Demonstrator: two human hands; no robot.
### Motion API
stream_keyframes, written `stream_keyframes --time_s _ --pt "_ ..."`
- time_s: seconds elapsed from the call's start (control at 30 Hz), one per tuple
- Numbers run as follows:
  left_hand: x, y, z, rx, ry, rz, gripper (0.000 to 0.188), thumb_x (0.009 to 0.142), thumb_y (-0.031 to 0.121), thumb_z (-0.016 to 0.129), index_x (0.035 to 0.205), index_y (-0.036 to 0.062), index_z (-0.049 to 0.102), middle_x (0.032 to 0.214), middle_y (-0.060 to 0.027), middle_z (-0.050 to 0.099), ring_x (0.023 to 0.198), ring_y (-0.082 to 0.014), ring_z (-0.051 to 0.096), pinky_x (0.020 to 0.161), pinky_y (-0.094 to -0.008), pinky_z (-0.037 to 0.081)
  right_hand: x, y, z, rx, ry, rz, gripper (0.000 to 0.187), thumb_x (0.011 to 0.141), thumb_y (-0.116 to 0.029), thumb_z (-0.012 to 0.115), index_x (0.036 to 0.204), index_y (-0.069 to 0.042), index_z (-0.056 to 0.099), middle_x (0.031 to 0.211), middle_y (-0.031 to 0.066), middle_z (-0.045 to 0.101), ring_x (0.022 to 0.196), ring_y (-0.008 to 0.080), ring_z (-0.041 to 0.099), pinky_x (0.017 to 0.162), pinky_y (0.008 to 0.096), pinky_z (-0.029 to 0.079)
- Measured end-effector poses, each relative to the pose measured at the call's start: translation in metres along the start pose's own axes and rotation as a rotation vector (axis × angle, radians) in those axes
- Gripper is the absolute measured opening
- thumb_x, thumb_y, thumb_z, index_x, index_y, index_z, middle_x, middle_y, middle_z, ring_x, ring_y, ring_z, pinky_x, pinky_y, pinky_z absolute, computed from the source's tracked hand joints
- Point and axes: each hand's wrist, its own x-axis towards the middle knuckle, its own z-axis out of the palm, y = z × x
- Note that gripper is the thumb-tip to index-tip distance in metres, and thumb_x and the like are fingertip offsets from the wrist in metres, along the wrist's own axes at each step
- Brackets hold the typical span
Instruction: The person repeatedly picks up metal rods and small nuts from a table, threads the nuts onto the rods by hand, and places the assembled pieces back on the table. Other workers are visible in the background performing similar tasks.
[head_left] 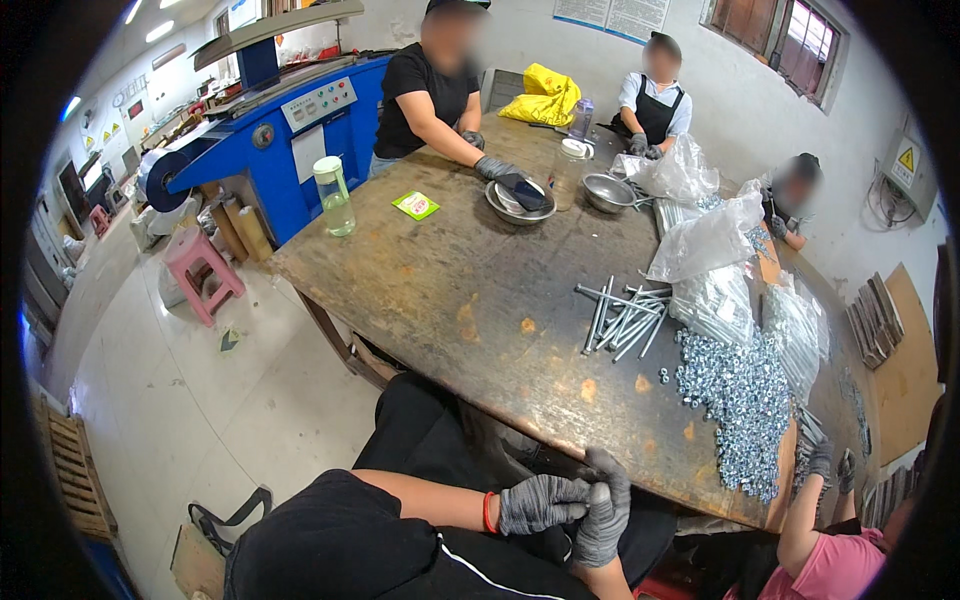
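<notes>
Grey knit gloves cover both of the person's hands, which meet just off the near edge of a brown, stained wooden table. The left hand, with a thin red band around its wrist, has its fingers curled in against the other; the right hand is raised beside it with bent fingers. Whether either one grasps anything between the fingertips cannot be told. Nearest to them on the tabletop, a loose pile of long silver metal bolts lies crisscrossed, and to its right spreads a large heap of small shiny metal nuts, a couple lying apart at its left edge. Behind the heap, crumpled clear plastic bags hold more metal pieces. Farther across the table, a co-worker in a black T-shirt has a gloved hand at a wide steel bowl; a smaller steel bowl stands to its right. A clear bottle with a pale green lid stands upright near a flat green-and-white packet. At the lower right, a co-worker in a pink top has gloved hands by the table's right side.
</notes>
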Motion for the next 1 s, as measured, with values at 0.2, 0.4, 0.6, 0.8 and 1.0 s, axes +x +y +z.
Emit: stream_keyframes --time_s 0.2,0.4,0.6,0.8,1.0 --pt "0.024 -0.012 -0.051 -0.183 0.520 -0.232 0.022 0.093 0.019 0.049 0.109 0.0078 0.060 0.077 -0.0024 0.062 0.060 -0.0125 0.056 0.056 -0.0261 0.048 0.006 -0.046 0.023 -0.178 -0.528 -0.202 0.058 0.089 -0.044 0.054 0.127 -0.001 0.049 0.133 0.0144 0.045 0.122 0.0238 0.043 0.101 0.0369 0.034" --pt "0.006 -0.007 -0.040 -0.346 0.027 -0.414 0.025 0.091 0.023 0.057 0.107 0.0053 0.062 0.075 0.0010 0.059 0.064 -0.0057 0.052 0.059 -0.0213 0.046 0.013 -0.003 -0.014 -0.443 -0.090 -0.120 0.025 0.085 -0.013 0.061 0.108 -0.004 0.060 0.099 0.0075 0.062 0.086 0.0164 0.058 0.079 0.0303 0.047" --pt "0.026 -0.042 -0.008 0.367 -0.027 -0.112 0.024 0.088 0.027 0.060 0.099 0.0062 0.064 0.089 -0.0095 0.067 0.082 -0.0191 0.062 0.074 -0.0340 0.049 0.013 0.019 -0.052 -0.736 -0.073 0.022 0.020 0.083 -0.019 0.064 0.092 -0.002 0.062 0.088 0.0148 0.063 0.081 0.0274 0.061 0.077 0.0348 0.048" --pt "0.057 -0.122 0.010 0.680 -0.567 -0.328 0.037 0.091 0.038 0.047 0.114 0.0108 0.059 0.114 -0.0145 0.059 0.106 -0.0319 0.055 0.092 -0.0402 0.042 -0.007 0.045 -0.092 -0.815 0.122 0.222 0.017 0.082 -0.019 0.066 0.083 -0.002 0.062 0.072 0.0124 0.061 0.064 0.0226 0.057 0.063 0.0326 0.046" --pt "0.054 -0.259 0.013 0.637 -0.264 -0.538 0.056 0.095 0.045 0.026 0.142 0.0149 0.029 0.149 -0.0067 0.025 0.134 -0.0278 0.027 0.109 -0.0444 0.027 -0.008 0.044 -0.104 -0.800 0.126 0.098 0.014 0.083 -0.014 0.065 0.086 -0.001 0.063 0.072 0.0103 0.061 0.064 0.0176 0.057 0.063 0.0294 0.047"
